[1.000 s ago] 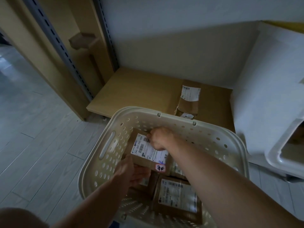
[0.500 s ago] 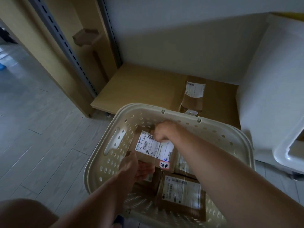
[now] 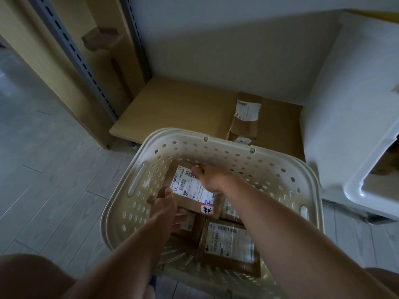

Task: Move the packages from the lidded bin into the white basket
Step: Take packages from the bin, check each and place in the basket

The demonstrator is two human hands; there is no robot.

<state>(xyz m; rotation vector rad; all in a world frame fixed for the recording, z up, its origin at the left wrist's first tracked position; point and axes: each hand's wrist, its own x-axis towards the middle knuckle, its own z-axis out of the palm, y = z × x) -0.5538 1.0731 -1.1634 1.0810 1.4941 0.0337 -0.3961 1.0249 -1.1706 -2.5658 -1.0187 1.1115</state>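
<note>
Cardboard: head view, I see a brown package point(image 3: 190, 190) with a white label inside the white basket point(image 3: 226, 145), lying atop other packages point(image 3: 228, 244).
Left hand point(image 3: 166, 203): I see it curled on the package's near-left edge.
Right hand point(image 3: 210, 178): fingers curled over its far edge.
Lidded bin point(image 3: 367, 190): right of the basket, open.

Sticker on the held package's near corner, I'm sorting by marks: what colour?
White with a red border, on the sticker in the head view.
</note>
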